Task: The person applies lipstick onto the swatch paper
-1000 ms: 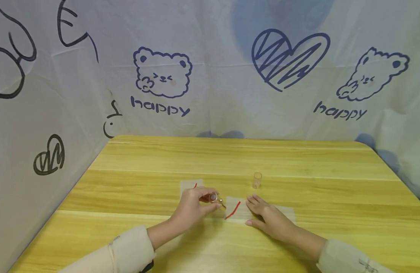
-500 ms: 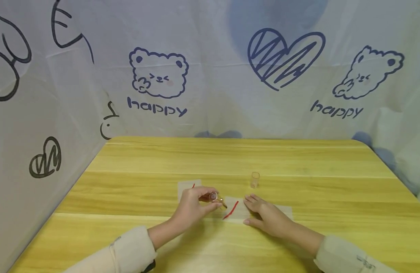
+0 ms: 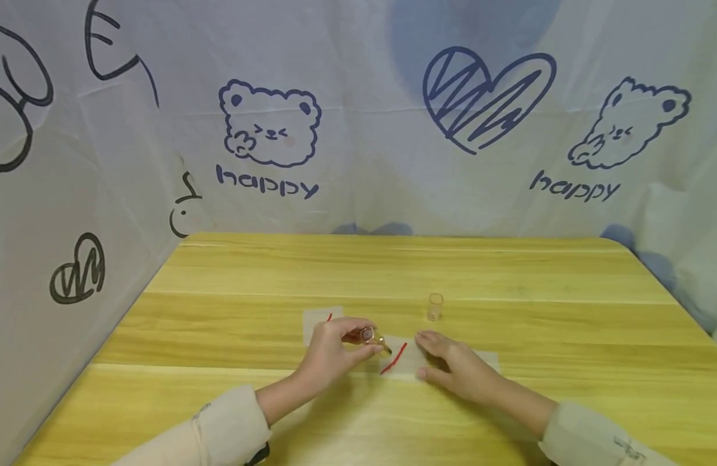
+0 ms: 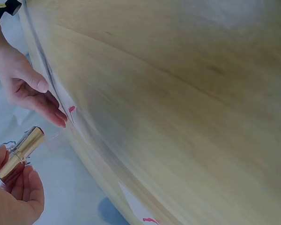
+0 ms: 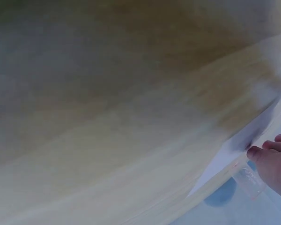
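My left hand [image 3: 333, 349] pinches a gold lipstick tube [image 3: 375, 337] between thumb and fingers, over the left edge of the middle paper. That white paper [image 3: 411, 366] bears a slanting red stroke [image 3: 395, 360], and the tube's dark end points down towards it. In the left wrist view the shiny gold lipstick [image 4: 22, 153] shows between the fingertips. My right hand [image 3: 463, 370] lies palm down at the paper's right side, fingers extended and thumb apart. In the right wrist view only part of this hand [image 5: 274, 164] shows, beside white paper [image 5: 229, 152].
A small clear cap [image 3: 435, 308] stands upright behind the middle paper. To the left lies another white paper [image 3: 316, 318] with a red stroke, partly hidden by my left hand. A third paper [image 3: 489, 360] extends past my right hand. Printed cloth [image 3: 358, 129] hangs behind the wooden table [image 3: 248, 272].
The lipstick has turned a little in my left hand, and its end sits slightly closer to the red stroke. My right fingers have shifted slightly. The head view has swung a little.
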Demonstrator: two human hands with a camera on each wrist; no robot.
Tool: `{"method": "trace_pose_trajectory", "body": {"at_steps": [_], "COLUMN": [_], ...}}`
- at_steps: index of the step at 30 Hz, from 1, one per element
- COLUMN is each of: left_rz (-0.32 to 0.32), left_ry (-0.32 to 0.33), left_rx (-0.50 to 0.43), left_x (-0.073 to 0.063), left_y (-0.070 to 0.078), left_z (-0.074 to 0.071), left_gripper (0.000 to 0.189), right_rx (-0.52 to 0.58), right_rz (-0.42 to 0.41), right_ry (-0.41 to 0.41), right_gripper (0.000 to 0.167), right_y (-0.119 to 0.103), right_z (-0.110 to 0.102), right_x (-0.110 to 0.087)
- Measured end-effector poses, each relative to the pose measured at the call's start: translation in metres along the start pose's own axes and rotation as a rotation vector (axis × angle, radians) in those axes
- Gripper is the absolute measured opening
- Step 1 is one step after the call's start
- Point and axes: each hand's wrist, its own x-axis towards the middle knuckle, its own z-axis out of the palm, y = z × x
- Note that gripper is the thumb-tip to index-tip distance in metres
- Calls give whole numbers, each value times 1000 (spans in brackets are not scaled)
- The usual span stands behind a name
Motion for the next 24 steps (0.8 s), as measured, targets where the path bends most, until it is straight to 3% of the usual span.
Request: {"method": "trace_pose_trajectory", "body": {"at_steps": [11,24], "left_rz": [-16,31], "left_ry": [-1,-8], "left_rx": [-15,-43], "left_x": [3,10], "left_y": [3,6], "left_z": [5,18], "left_gripper": [22,23], "right_rx": [-23,-68], "right_rz": [-63,-58], "right_ry": [133,185], "right_gripper": [57,60], "right_y": [11,30], "right_z": [-7,-16], "right_x": [-9,-37]}}
